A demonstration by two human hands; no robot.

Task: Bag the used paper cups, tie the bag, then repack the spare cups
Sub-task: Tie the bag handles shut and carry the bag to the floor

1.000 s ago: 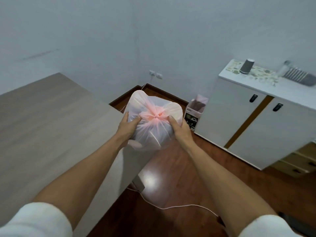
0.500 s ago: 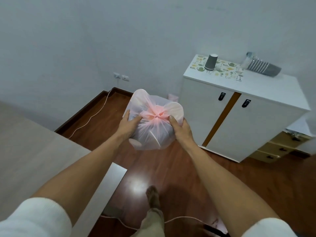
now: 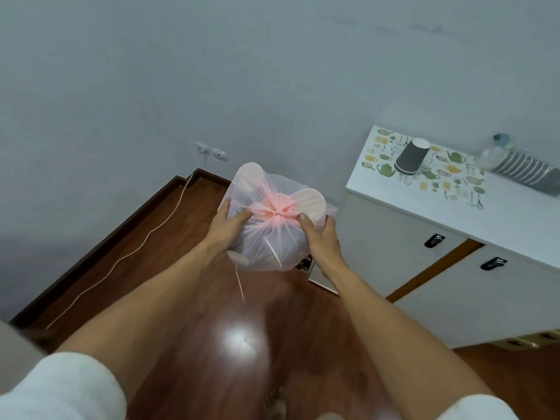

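A translucent pink plastic bag (image 3: 266,250), knotted at the top and bulging with white paper cups, hangs in the air over the wooden floor. My left hand (image 3: 225,227) grips its left side, thumb near the knot. My right hand (image 3: 318,234) grips its right side. On the white cabinet (image 3: 403,237) at the right stands an upside-down grey paper cup (image 3: 412,157) on a patterned mat. Further right lies a sleeve of stacked grey spare cups (image 3: 524,169) in clear wrap.
A thin white cord (image 3: 145,241) runs along the floor to a wall socket (image 3: 212,151). A small box (image 3: 306,263) sits on the floor behind the bag, against the cabinet. The grey table edge (image 3: 12,338) shows at the far left.
The view has swung right and moved away from the table toward the cabinet. Both hands keep the same grip on the tied bag, carrying it along.
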